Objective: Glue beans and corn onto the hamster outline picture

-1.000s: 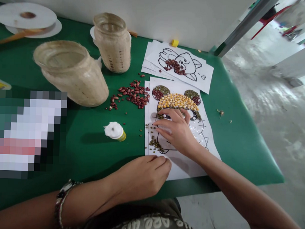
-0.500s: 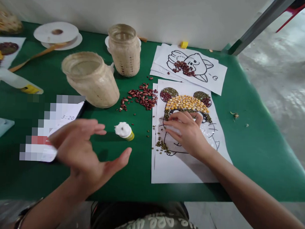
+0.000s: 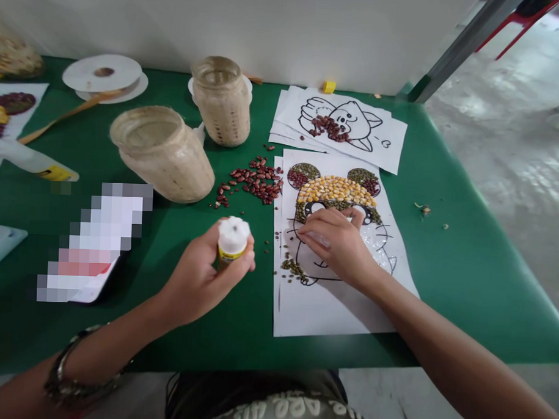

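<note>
My left hand [image 3: 204, 271] is wrapped round a small glue bottle [image 3: 233, 238] with a ragged white top and a yellow label, held upright left of the drawing. Over the bear-like drawing [image 3: 331, 309] rests my right hand [image 3: 340, 239], its fingers pinched on a clear piece [image 3: 322, 240] whose kind I cannot make out. Yellow corn kernels [image 3: 337, 190] cover the drawing's forehead. Green mung beans [image 3: 364, 177] and red beans fill the ears. On the right cheek there is a shiny, wet-looking patch [image 3: 379, 246]. Loose mung beans [image 3: 293, 268] lie at the lower left.
Red beans [image 3: 259, 181] are heaped left of the drawing. Behind them stand two wrapped jars [image 3: 171, 163]. A phone [image 3: 117, 253], a white bottle [image 3: 38, 158] and a ribbon spool [image 3: 101, 75] lie leftward. Another drawing [image 3: 351, 123] with red beans is at the back.
My left hand, spread open beside the glue bottle before, has moved right and closed round it. My right hand stays pinched over the drawing. The view has shifted slightly.
</note>
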The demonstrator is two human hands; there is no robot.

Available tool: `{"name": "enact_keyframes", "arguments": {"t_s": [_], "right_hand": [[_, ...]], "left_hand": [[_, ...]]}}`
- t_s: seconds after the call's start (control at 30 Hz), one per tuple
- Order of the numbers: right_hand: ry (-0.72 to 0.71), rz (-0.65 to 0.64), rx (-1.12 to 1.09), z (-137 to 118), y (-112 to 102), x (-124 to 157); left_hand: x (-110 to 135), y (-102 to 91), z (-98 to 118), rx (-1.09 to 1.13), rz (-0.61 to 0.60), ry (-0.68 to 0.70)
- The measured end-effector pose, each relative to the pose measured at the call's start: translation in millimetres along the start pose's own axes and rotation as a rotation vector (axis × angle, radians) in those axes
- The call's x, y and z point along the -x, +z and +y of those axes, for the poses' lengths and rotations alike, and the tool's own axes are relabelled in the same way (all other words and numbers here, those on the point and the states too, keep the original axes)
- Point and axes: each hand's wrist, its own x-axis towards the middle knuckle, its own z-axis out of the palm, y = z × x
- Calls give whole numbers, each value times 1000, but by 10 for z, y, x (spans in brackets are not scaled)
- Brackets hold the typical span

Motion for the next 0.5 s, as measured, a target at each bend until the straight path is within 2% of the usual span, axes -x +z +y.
{"name": "enact_keyframes", "arguments": {"t_s": [0.1,0.27,0.4,0.5], "right_hand": [[36,-11,-60,-29,-96,-60],[-86,-110,-133,-113,-144,-342],[-121,-316,85,-189,-26,-593],[-141,-373,160,-232,37,-664]], "left_hand": [[-47,48,50,185,-121,-95],[-131,134,48,350,-180,-161],[-183,153,23,374,-172,-121],[-227,181,12,374,-189,-92]]}}
